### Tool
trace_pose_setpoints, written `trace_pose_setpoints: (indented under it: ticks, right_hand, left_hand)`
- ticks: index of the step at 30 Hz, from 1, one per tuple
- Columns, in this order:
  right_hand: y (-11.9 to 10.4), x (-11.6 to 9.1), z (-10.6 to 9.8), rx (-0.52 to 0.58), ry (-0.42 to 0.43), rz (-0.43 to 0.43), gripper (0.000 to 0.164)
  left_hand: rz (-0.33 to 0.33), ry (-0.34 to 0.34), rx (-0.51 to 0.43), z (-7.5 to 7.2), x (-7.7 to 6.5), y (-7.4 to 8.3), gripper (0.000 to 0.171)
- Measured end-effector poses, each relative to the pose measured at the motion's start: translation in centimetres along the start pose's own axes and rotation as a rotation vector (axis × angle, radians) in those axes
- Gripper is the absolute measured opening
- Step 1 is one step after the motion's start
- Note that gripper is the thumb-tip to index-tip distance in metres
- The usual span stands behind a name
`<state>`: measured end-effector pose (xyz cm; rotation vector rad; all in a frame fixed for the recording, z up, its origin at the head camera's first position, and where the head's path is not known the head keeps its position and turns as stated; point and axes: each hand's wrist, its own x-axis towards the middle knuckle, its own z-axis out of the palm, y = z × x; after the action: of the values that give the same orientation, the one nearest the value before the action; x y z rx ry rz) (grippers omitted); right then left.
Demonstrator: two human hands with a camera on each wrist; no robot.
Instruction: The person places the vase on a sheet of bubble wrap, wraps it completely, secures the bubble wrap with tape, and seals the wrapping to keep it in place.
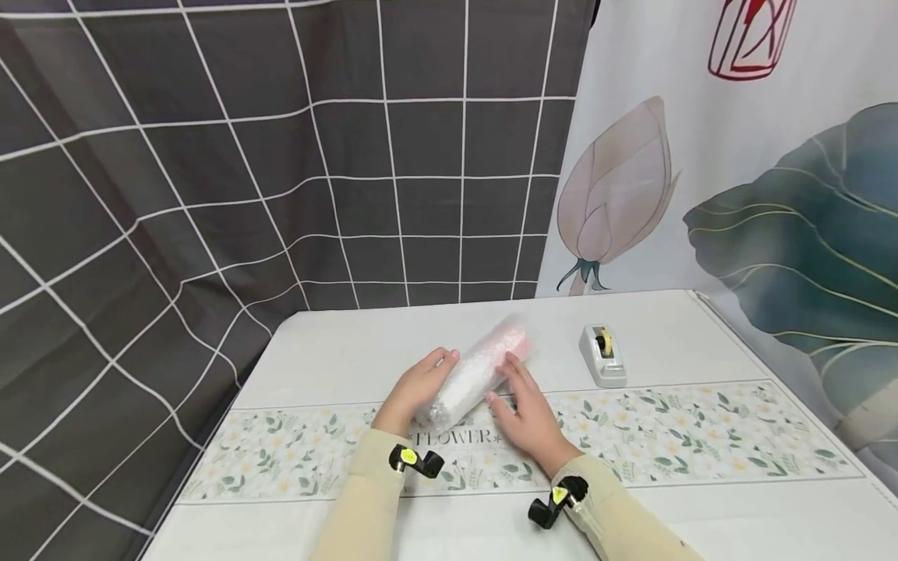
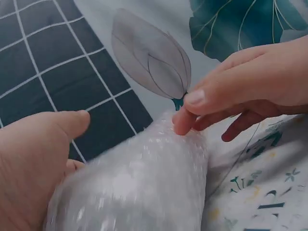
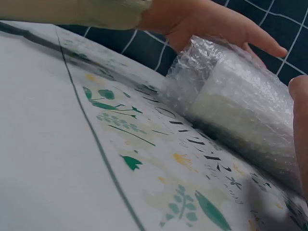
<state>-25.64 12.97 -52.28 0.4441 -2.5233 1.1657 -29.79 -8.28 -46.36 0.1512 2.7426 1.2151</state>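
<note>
A bundle (image 1: 473, 378) rolled in clear bubble wrap lies slantwise on the table, pinkish at its far end. In the head view my left hand (image 1: 418, 387) rests along its left side. From the right wrist view, the left thumb stands straight, off the wrap; part of that hand is hidden behind the bundle (image 3: 240, 96). My right hand (image 1: 528, 417) is at the bundle's right side, its fingertips touching near the far end. Those fingers are extended in the left wrist view, where the right hand (image 2: 255, 82) reaches over the wrap (image 2: 139, 178). What the wrap encloses cannot be made out.
A white tape dispenser (image 1: 603, 356) with a yellowish roll stands right of the bundle. Beneath lies a white tablecloth (image 1: 337, 351) with a floral band. Behind the table hang a dark checked curtain (image 1: 428, 202) and a white flower-printed curtain (image 1: 631, 257).
</note>
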Motion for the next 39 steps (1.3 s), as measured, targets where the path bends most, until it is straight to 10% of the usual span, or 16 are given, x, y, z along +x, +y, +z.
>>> trace_pose_setpoints:
  ticks: [7,13,19,39]
  right_hand:
    - [0.2,0.8,0.6,-0.055,0.02,0.01,0.053]
    - [0.5,1.4,1.0,0.01,-0.111,0.029,0.069]
    - [1.0,2.5,1.0,0.221,-0.1,0.108,0.065]
    - [2.3,4.9,0.9,0.343,-0.101,0.162,0.066]
  left_hand:
    - [-0.013,0.035,-0.338,1.2,-0.2,-1.2,0.06]
    - [-0.026,0.206,-0.437,3.3,-0.9,0.3,0.055]
    - [0.076,0.193,-0.571,5.6,-0.6,1.8,0.052]
    - [0.171,0.167,-0.64,8.5,1.5,1.4,0.059]
